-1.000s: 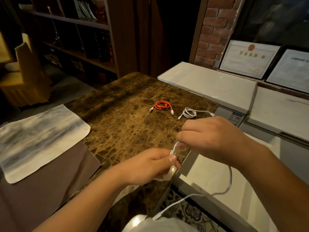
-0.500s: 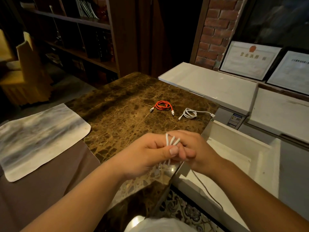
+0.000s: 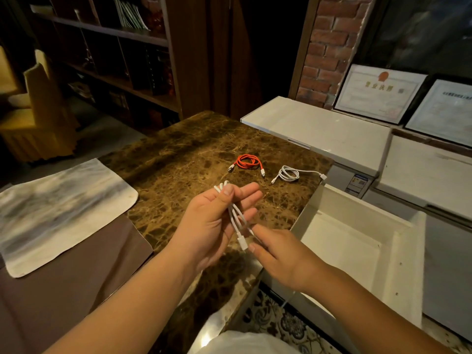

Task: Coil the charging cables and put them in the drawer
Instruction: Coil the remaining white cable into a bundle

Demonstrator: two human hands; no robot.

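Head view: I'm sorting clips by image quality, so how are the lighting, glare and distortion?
Head view: dim, warm light; bookshelf nearly lost in shadow; glare on table edge; wide-angle bending at the borders; hands and white cable sharp.

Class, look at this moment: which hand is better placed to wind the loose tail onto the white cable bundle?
The right hand. It pinches the white cable near its plug, the tail trailing below it, while the left hand is occupied holding the loops under its thumb.

Glossy veined marble tabletop [image 3: 178, 159], matt cloth [image 3: 58, 208].
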